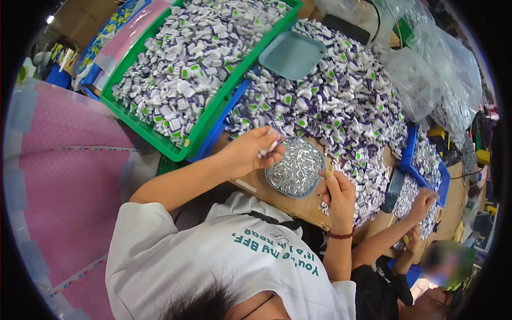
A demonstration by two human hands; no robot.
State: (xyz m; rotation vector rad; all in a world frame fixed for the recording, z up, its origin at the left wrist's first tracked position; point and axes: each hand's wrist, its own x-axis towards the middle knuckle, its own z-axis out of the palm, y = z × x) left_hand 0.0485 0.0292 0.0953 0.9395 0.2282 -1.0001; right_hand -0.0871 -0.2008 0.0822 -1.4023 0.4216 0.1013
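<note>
My left hand [250, 153] is closed, pinching a small white plastic piece [269, 148] above the left edge of a round-cornered bowl. The bowl [274, 186] is grey-blue and full of short, shiny metal pins [295, 166]. Just right of its rim is my right hand [339, 196], thumb and finger pressed together. Something yellowish covers one fingertip, and whatever the pinch holds is too small to make out. Behind both hands spreads a big heap of small white and purple plastic pieces [341, 101] with green spots.
A green crate [172, 153] of similar pieces stands at the left, over a blue one [210, 145]. A grey-blue tray [293, 53] lies on the heap. At the right a co-worker's hands [423, 204] work beside a blue bin [409, 154]. Clear plastic bags [442, 69] lie behind.
</note>
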